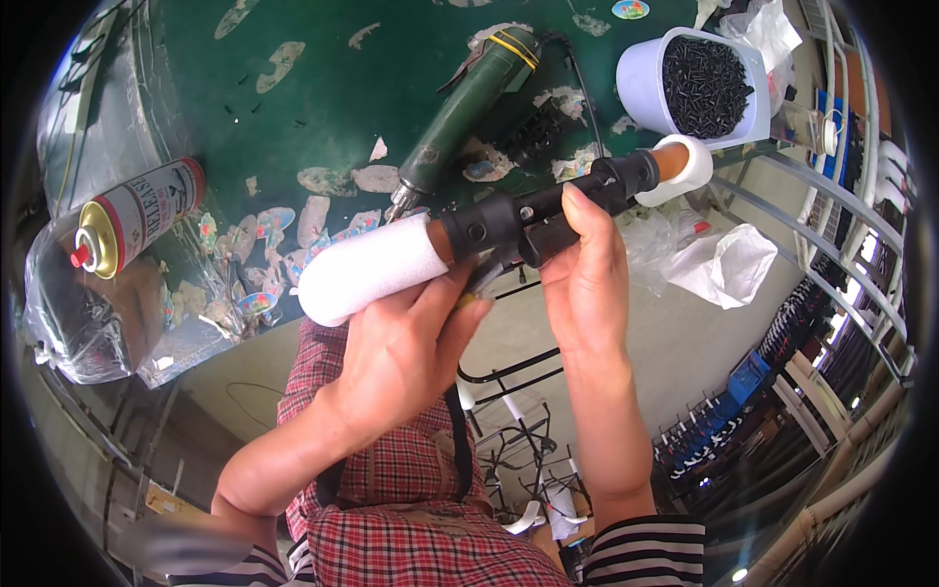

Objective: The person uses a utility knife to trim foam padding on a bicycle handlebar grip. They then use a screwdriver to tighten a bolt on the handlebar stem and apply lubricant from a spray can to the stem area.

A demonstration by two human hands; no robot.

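Your left hand [396, 338] curls under the white foam sleeve [367, 271] of the black bar assembly [484, 223] at the near edge of the green bench [333, 98], finger closure indeterminable, your upright right hand [587, 264] clamps the bar right of centre, and the spray can [145, 217] at left bears a red-and-white printed label.
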